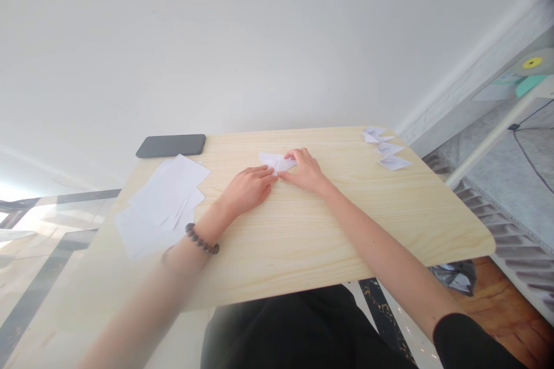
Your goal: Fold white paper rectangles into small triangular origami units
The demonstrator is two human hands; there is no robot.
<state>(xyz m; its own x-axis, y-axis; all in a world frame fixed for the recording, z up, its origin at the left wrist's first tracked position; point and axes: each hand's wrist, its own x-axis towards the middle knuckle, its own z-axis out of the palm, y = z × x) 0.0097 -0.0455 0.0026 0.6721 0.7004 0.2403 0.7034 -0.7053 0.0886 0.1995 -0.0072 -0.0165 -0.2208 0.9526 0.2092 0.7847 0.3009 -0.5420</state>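
A small piece of folded white paper (269, 158) lies on the table near its back edge, in the middle of the head view. My left hand (249, 189) presses its fingers onto the paper's near left part, holding it against the wood. With thumb and bent fingers, my right hand (307, 172) grips the right side of the same paper. The fingertips cover part of the folds, so its full shape is hidden. Both hands are close together, almost touching.
Loose white sheets (168, 190) lie overlapping on the left, below a dark phone (171, 145). Several folded paper pieces (393, 162) stand in a row at the back right. The wooden table (294, 248) meets a white wall. A plastic bag (456, 277) is on the floor.
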